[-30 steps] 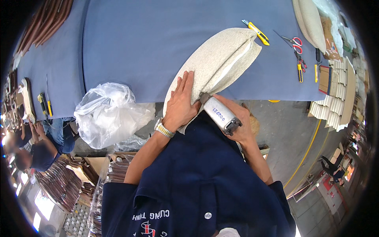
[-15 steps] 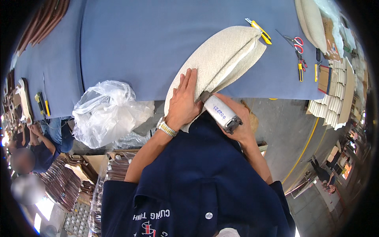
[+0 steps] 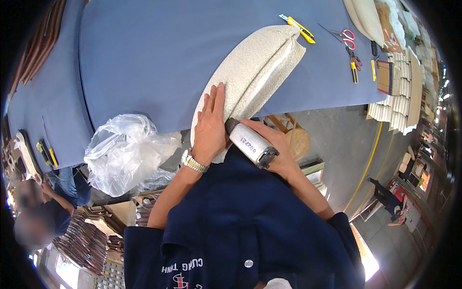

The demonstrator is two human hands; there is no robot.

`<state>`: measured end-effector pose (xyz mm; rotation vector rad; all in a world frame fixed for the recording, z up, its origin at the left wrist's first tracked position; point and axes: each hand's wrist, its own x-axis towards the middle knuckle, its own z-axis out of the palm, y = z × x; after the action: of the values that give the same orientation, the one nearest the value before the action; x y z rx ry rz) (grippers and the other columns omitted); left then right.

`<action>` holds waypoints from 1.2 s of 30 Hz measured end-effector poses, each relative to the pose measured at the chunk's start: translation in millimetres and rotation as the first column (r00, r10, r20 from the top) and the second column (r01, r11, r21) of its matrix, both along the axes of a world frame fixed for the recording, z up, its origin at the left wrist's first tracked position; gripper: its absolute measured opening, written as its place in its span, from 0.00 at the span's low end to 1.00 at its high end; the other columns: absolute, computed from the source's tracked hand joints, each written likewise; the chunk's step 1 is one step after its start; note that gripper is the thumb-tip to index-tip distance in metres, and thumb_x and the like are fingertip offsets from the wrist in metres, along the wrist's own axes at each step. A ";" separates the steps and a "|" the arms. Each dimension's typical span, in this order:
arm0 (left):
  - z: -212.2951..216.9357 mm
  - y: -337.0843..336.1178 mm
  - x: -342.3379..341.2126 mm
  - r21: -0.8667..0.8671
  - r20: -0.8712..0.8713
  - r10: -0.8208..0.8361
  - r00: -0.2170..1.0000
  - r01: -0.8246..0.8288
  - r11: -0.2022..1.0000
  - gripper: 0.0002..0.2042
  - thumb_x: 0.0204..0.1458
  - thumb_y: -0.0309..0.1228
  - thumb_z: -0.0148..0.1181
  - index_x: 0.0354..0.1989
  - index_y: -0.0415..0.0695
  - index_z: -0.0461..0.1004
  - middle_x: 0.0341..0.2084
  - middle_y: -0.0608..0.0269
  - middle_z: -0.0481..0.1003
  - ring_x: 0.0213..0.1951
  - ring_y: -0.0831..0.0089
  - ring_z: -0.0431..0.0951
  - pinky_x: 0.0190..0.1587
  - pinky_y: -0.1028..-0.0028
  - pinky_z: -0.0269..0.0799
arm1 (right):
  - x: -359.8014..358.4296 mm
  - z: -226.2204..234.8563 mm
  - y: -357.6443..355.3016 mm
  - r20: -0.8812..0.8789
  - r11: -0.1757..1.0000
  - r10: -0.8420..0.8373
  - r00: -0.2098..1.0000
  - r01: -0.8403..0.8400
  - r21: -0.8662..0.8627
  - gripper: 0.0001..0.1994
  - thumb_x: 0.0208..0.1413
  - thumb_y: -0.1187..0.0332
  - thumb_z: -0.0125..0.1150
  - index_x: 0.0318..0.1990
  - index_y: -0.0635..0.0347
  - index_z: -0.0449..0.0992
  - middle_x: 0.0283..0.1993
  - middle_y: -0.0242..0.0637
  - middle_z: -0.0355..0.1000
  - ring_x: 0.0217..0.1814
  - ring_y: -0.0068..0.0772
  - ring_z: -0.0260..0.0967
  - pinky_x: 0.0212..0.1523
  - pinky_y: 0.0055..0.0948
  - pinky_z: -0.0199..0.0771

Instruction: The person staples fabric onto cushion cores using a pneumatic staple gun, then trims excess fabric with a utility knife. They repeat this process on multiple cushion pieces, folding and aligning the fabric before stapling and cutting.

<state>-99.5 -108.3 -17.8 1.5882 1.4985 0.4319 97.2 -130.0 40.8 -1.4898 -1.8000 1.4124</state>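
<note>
Head view: The left hand (image 3: pixel 211 126) lies flat, fingers extended, on the beige cushion (image 3: pixel 244 67), which overhangs the near edge of the blue surface (image 3: pixel 154 62). The right hand (image 3: pixel 282 150) grips the silver handheld tool (image 3: pixel 248 143), nose at the near end of the cushion's opening (yellow cutter (image 3: pixel 301 32) beside the far end). The viewpoint shifts; the 2 hands hold nearly the same placement, suggesting work remains at that spot.

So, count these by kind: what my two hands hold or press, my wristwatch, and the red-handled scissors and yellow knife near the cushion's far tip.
Staple gun, by its look, in your right hand: 1
Beige cushion under your left hand: 1
Wristwatch: 1
Red-handled scissors: 1
Yellow utility knife: 1
Total: 5
</note>
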 end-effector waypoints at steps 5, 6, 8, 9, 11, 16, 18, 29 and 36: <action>-3.2 11.8 -34.7 -0.140 0.339 -0.144 0.930 0.201 0.969 0.62 0.40 0.32 0.78 0.81 0.49 0.37 0.79 0.40 0.40 0.80 0.46 0.39 0.76 0.46 0.43 | 8.2 -7.9 -5.1 -0.053 0.995 0.014 0.999 -0.009 0.098 0.34 0.45 0.66 0.72 0.65 0.60 0.73 0.60 0.49 0.77 0.59 0.53 0.77 0.58 0.39 0.76; -11.8 11.8 -52.9 -0.216 0.539 -0.053 0.841 0.199 0.956 0.62 0.40 0.33 0.78 0.81 0.48 0.36 0.79 0.39 0.39 0.80 0.46 0.37 0.77 0.48 0.41 | 9.8 -9.7 -6.6 -0.051 0.994 0.016 0.999 -0.010 0.111 0.35 0.45 0.66 0.72 0.65 0.60 0.73 0.60 0.49 0.77 0.59 0.52 0.77 0.59 0.40 0.76; -25.3 6.5 -70.7 -0.266 0.657 0.020 0.753 0.207 0.942 0.62 0.41 0.33 0.78 0.80 0.42 0.36 0.79 0.43 0.40 0.80 0.55 0.36 0.79 0.58 0.37 | 8.4 -14.2 -10.0 -0.064 0.991 0.002 0.998 0.006 0.130 0.35 0.45 0.66 0.71 0.65 0.59 0.73 0.60 0.49 0.77 0.60 0.52 0.77 0.60 0.40 0.76; -28.2 -4.5 -65.6 -0.245 0.551 -0.022 0.834 0.187 0.951 0.62 0.42 0.35 0.78 0.80 0.41 0.36 0.79 0.42 0.39 0.80 0.53 0.35 0.79 0.58 0.37 | 7.8 -17.2 -12.2 -0.077 0.990 -0.004 0.997 0.014 0.138 0.34 0.45 0.66 0.71 0.65 0.59 0.73 0.61 0.48 0.77 0.60 0.52 0.77 0.60 0.40 0.75; -27.8 -21.0 -48.1 -0.177 0.307 -0.077 0.948 0.136 0.975 0.61 0.42 0.37 0.77 0.80 0.40 0.36 0.79 0.41 0.37 0.80 0.49 0.34 0.78 0.58 0.37 | 8.6 -19.7 -12.4 -0.091 0.988 -0.017 0.996 0.031 0.153 0.34 0.46 0.66 0.71 0.65 0.59 0.73 0.61 0.48 0.77 0.60 0.51 0.77 0.61 0.40 0.75; -12.5 -31.8 -22.8 -0.101 0.004 -0.034 0.999 0.034 0.994 0.53 0.49 0.39 0.70 0.79 0.43 0.41 0.76 0.36 0.49 0.76 0.38 0.50 0.74 0.55 0.56 | 6.9 -29.4 -29.9 -0.078 0.986 -0.077 0.994 0.088 0.145 0.33 0.48 0.66 0.70 0.65 0.60 0.73 0.60 0.50 0.77 0.60 0.48 0.78 0.60 0.38 0.76; -8.5 -35.7 -19.3 -0.123 -0.038 -0.035 0.999 0.030 0.992 0.52 0.49 0.39 0.69 0.79 0.43 0.40 0.77 0.37 0.47 0.76 0.39 0.49 0.73 0.54 0.58 | 7.5 -28.4 -34.9 -0.078 0.985 -0.099 0.992 0.109 0.135 0.32 0.49 0.67 0.70 0.66 0.61 0.73 0.59 0.51 0.78 0.60 0.47 0.79 0.59 0.37 0.77; -2.7 -40.5 -21.2 -0.154 -0.071 -0.033 0.997 0.021 0.988 0.54 0.46 0.34 0.70 0.79 0.42 0.40 0.77 0.38 0.46 0.77 0.41 0.48 0.73 0.54 0.58 | 13.0 -14.6 -34.2 -0.073 0.996 0.029 0.997 -0.022 0.087 0.34 0.48 0.67 0.70 0.66 0.61 0.72 0.61 0.50 0.77 0.61 0.50 0.77 0.60 0.38 0.76; -6.1 -36.4 -24.0 -0.119 -0.067 -0.018 0.998 0.010 0.993 0.53 0.44 0.29 0.70 0.78 0.39 0.43 0.76 0.37 0.49 0.74 0.38 0.54 0.70 0.54 0.63 | -1.5 -22.6 -30.4 -0.115 0.999 -0.043 0.992 0.046 0.019 0.34 0.46 0.66 0.73 0.65 0.62 0.73 0.60 0.49 0.77 0.59 0.49 0.78 0.61 0.37 0.76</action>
<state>-123.5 -144.7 -23.8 1.5323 1.5343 0.2775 95.7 -160.4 18.2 -1.3997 -1.6973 1.4225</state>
